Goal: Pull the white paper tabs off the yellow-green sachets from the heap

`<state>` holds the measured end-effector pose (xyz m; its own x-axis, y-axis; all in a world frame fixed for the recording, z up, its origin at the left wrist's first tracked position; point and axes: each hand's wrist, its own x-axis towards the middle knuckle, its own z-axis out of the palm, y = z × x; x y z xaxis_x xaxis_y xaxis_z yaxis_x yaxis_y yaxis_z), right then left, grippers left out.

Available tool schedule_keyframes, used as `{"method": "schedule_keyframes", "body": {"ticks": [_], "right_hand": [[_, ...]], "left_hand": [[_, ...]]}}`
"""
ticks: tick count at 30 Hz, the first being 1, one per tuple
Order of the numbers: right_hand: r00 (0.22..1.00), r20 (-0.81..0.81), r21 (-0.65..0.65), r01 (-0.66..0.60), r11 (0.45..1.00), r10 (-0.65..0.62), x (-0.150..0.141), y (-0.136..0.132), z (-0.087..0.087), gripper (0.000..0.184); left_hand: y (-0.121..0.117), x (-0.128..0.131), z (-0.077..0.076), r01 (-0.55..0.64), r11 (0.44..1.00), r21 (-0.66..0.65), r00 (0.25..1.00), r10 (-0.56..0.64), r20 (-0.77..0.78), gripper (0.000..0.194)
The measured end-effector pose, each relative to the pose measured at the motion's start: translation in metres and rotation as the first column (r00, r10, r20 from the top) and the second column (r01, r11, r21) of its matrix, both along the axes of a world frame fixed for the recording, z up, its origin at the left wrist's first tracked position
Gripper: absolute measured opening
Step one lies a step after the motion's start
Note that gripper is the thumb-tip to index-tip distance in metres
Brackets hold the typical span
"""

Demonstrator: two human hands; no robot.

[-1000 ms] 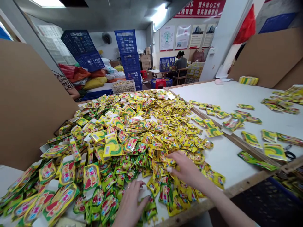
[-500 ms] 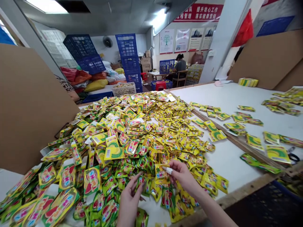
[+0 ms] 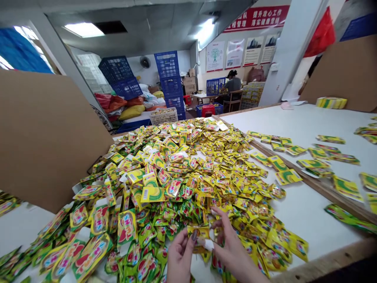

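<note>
My left hand (image 3: pixel 183 253) pinches a small yellow sachet (image 3: pixel 199 232) between thumb and fingers, just above the table's near edge. Close at its right is my right hand (image 3: pixel 231 247), thumb and index finger apart, with white tape round the thumb tip. That thumb lies at the sachet's lower right corner; whether it touches is unclear. Beyond both hands spreads a heap of yellow sachets (image 3: pixel 235 184). Green sachets (image 3: pixel 147 232) lie left of my left hand, and printed cardboard boxes (image 3: pixel 127 227), some with flaps open, rest on and among them.
A wooden strip (image 3: pixel 312 181) divides the white table (image 3: pixel 309 122), with flat boxes (image 3: pixel 288 177) on its right side. Brown cardboard sheets (image 3: pixel 50 129) stand at left and right. Farther back are blue crates (image 3: pixel 171 84), sacks and a seated person (image 3: pixel 233 84).
The yellow sachet has passed from my right hand to my left, which has closed on it. My right fingers have spread apart. The view has shifted, so the scene sits lower.
</note>
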<state>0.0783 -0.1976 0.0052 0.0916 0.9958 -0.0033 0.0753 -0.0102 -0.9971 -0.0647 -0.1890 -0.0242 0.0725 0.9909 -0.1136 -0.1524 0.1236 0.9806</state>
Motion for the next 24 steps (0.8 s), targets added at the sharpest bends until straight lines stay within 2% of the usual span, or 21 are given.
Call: {"method": "schedule_keyframes", "body": {"ticks": [1, 2, 4, 6, 8, 9, 11, 13, 15, 17, 20, 21, 22, 23, 24], "right_hand": [[0.995, -0.082, -0.044, -0.062, 0.997, 0.059, 0.000, 0.000, 0.000, 0.055], [0.980, -0.167, -0.076, -0.126, 0.989, 0.112, 0.000, 0.000, -0.001, 0.050], [0.948, -0.273, -0.105, -0.197, 0.975, 0.162, -0.001, 0.001, -0.002, 0.033], [0.952, -0.271, -0.115, -0.180, 0.977, 0.143, 0.000, 0.000, -0.004, 0.024], [0.959, -0.254, -0.096, -0.151, 0.984, 0.123, 0.001, -0.002, -0.005, 0.020], [0.957, -0.265, -0.091, -0.143, 0.986, 0.114, 0.002, -0.003, -0.006, 0.019], [0.943, -0.327, -0.102, -0.108, 0.989, 0.069, 0.004, -0.005, -0.006, 0.024], [0.915, -0.403, -0.130, -0.069, 0.989, 0.011, 0.007, -0.006, -0.004, 0.033], [0.879, -0.476, -0.157, -0.053, 0.986, -0.028, 0.011, -0.007, -0.001, 0.037], [0.836, -0.543, -0.211, -0.041, 0.977, -0.083, 0.018, -0.009, 0.001, 0.039], [0.767, -0.601, -0.319, 0.029, 0.947, -0.226, 0.030, -0.010, 0.001, 0.040], [0.759, -0.600, -0.332, 0.052, 0.942, -0.253, 0.032, -0.009, 0.002, 0.041], [0.769, -0.589, -0.320, 0.061, 0.945, -0.249, 0.034, -0.007, 0.004, 0.040], [0.796, -0.568, -0.283, 0.053, 0.958, -0.212, 0.034, -0.004, 0.009, 0.040], [0.832, -0.534, -0.229, 0.028, 0.973, -0.150, 0.032, -0.001, 0.015, 0.038]], "left_hand": [[0.000, 0.000, 0.005, 0.011, 0.997, 0.073, 0.997, -0.005, -0.083, 0.032], [0.002, -0.002, 0.011, 0.038, 0.988, 0.147, 0.984, -0.011, -0.180, 0.029], [0.013, -0.011, 0.025, 0.131, 0.953, 0.272, 0.910, -0.007, -0.415, 0.027], [0.036, -0.030, 0.039, 0.252, 0.905, 0.343, 0.729, 0.056, -0.682, 0.031], [0.069, -0.054, 0.049, 0.398, 0.821, 0.409, 0.380, 0.258, -0.888, 0.041], [0.086, -0.066, 0.051, 0.412, 0.816, 0.405, 0.325, 0.284, -0.902, 0.052], [0.118, -0.085, 0.051, 0.417, 0.816, 0.401, 0.268, 0.311, -0.912, 0.063], [0.138, -0.095, 0.048, 0.424, 0.819, 0.386, 0.264, 0.296, -0.918, 0.065], [0.142, -0.098, 0.045, 0.425, 0.825, 0.373, 0.275, 0.275, -0.921, 0.062], [0.133, -0.101, 0.044, 0.398, 0.844, 0.360, 0.309, 0.246, -0.919, 0.055], [0.102, -0.102, 0.046, 0.345, 0.883, 0.320, 0.386, 0.178, -0.905, 0.046], [0.089, -0.099, 0.047, 0.320, 0.900, 0.295, 0.430, 0.139, -0.892, 0.043], [0.076, -0.095, 0.048, 0.282, 0.928, 0.243, 0.516, 0.067, -0.854, 0.040], [0.062, -0.088, 0.049, 0.236, 0.957, 0.166, 0.630, -0.021, -0.776, 0.038], [0.048, -0.078, 0.050, 0.178, 0.983, 0.034, 0.796, -0.124, -0.593, 0.035]]}}
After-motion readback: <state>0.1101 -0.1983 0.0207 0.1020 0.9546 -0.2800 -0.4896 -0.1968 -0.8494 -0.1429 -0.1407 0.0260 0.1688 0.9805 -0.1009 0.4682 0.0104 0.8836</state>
